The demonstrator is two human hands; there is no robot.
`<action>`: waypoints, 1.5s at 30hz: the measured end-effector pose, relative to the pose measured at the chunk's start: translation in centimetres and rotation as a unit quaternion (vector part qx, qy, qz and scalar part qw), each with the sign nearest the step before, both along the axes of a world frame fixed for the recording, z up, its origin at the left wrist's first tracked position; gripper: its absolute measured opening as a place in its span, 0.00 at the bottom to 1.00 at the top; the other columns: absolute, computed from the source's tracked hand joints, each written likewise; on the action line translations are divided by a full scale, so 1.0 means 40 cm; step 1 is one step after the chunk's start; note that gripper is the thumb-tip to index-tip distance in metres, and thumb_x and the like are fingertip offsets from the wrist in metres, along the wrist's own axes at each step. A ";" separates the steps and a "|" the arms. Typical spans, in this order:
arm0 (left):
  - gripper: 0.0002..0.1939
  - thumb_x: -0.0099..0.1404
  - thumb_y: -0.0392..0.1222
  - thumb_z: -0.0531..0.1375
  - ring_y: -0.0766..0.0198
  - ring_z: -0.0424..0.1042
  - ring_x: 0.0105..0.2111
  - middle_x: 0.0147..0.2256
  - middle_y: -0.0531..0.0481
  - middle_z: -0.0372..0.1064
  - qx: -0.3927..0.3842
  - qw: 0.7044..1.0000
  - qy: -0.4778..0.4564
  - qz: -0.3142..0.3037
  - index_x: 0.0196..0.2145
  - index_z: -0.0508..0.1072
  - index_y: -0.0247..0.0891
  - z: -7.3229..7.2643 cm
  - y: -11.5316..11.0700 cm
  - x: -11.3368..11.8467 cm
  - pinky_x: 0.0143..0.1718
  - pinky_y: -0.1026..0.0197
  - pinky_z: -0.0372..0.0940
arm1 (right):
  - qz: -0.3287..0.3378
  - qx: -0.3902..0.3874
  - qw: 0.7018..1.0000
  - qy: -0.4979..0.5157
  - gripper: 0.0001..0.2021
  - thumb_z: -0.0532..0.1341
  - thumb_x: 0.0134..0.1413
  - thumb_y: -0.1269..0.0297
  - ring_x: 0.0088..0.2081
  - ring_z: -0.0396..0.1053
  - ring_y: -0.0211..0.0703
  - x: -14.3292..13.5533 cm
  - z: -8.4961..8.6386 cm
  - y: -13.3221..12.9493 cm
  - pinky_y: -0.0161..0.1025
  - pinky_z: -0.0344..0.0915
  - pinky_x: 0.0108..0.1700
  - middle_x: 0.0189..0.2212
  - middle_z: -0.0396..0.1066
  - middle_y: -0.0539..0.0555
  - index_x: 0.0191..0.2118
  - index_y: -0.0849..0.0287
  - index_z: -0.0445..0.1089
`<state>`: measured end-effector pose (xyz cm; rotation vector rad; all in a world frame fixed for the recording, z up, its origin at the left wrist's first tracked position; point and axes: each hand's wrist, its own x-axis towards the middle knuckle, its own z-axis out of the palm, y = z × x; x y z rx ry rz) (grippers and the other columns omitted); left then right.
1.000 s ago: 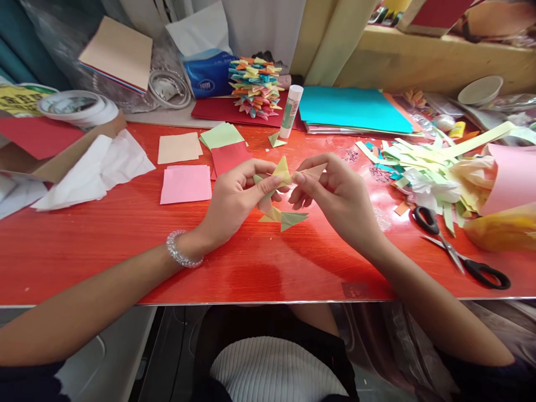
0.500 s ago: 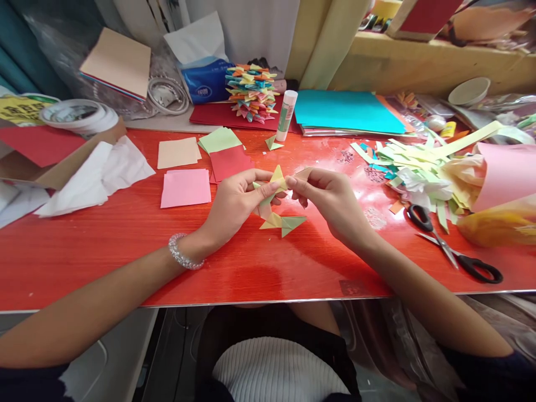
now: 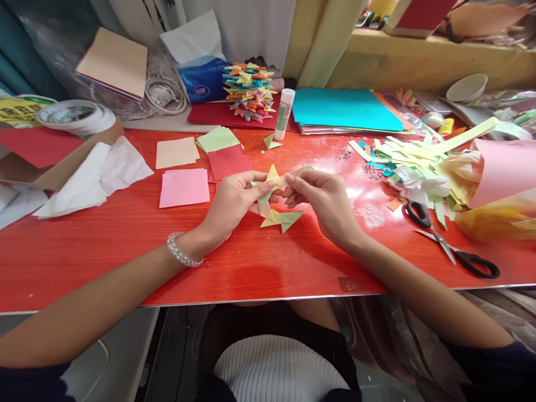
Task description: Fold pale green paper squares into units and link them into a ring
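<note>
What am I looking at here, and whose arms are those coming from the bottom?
Those arms belong to a person wearing a camera on their head, so you see what they see. Their left hand and right hand together hold a chain of folded yellow and green paper triangles over a shiny red wooden table. On the table lie a square pink paper sheet, a white glue stick, black-handled scissors and a heap of pale green paper strips.

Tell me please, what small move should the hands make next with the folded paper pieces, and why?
Probably the right hand should push its pale folded unit further into the paper chain that the left hand holds. The unit's tip meets the yellow point there, but most of it is outside.
</note>
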<state>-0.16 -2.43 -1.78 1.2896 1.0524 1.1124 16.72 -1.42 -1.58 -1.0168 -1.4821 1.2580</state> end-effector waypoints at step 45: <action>0.14 0.57 0.52 0.65 0.66 0.73 0.30 0.30 0.49 0.74 -0.042 0.997 0.014 -0.061 0.30 0.75 0.36 -0.009 0.012 -0.009 0.34 0.64 0.67 | 0.050 -0.036 0.995 -0.075 0.19 0.64 0.52 0.50 0.22 0.70 0.33 0.009 0.008 0.016 0.35 0.68 0.26 0.22 0.71 0.52 0.25 0.62 0.66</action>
